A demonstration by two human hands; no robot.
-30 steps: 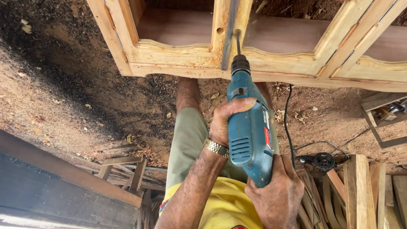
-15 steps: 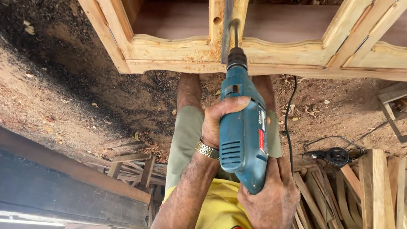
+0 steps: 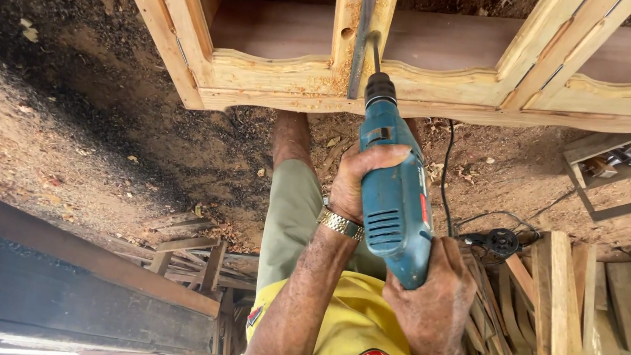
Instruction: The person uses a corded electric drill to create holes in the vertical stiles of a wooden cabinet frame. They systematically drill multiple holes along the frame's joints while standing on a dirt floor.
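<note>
A blue electric drill (image 3: 393, 199) points away from me at a pale wooden cabinet frame (image 3: 279, 75) lying on the dirt ground. Its bit (image 3: 373, 47) rests against the frame's middle upright, beside a small drilled hole (image 3: 346, 32) and loose sawdust. My left hand (image 3: 357, 177), with a gold watch on the wrist, wraps the drill's body from the left. Around the drill's handle at the rear, my right hand (image 3: 430, 302) is closed. My yellow shirt and one leg show below the drill.
The drill's black cord (image 3: 447, 174) runs to a plug (image 3: 498, 243) on the ground. Stacked wooden offcuts (image 3: 560, 298) lie at the right, a dark beam (image 3: 70, 285) at lower left, and another small frame (image 3: 605, 172) at far right. The ground is dirt and sawdust.
The drill and both hands have moved forward toward the frame. The bit now sits further up the middle upright, and the frame fills more of the view's top.
</note>
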